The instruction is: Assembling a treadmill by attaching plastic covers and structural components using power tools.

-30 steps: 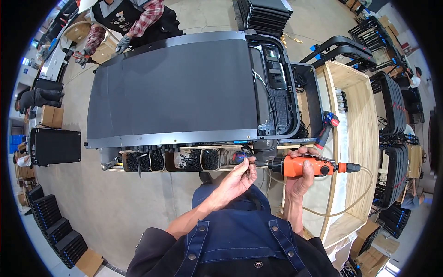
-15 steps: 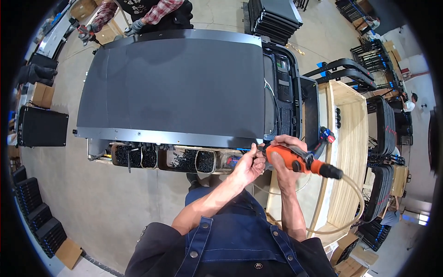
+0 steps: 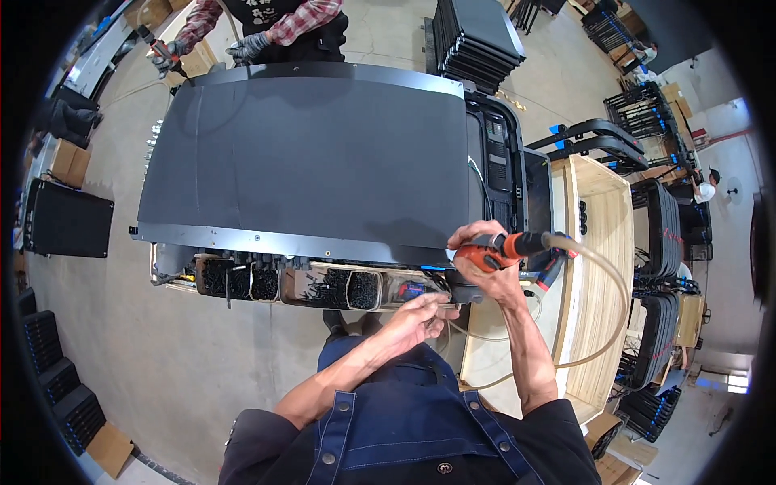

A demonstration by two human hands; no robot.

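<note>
A large dark grey panel (image 3: 315,153) lies flat in front of me, with a metal strip along its near edge. My right hand (image 3: 485,263) grips an orange air screwdriver (image 3: 497,246) pointed down at the panel's near right corner; a pale hose (image 3: 602,307) loops away from it. My left hand (image 3: 416,315) reaches into the tray of small compartments (image 3: 323,287) just below that edge, fingers curled near the rightmost bin. Whether those fingers hold a screw is hidden.
Across the panel stands another person in a plaid shirt and gloves (image 3: 259,28) holding a tool. A wooden crate (image 3: 598,242) is at my right, with black frames (image 3: 667,234) stacked beyond it. Dark panels (image 3: 477,36) are stacked at the far side; a black box (image 3: 65,218) sits left.
My right hand swung the orange screwdriver from lying sideways to pointing down at the panel's corner. My left hand dropped from the tool tip to the compartment tray.
</note>
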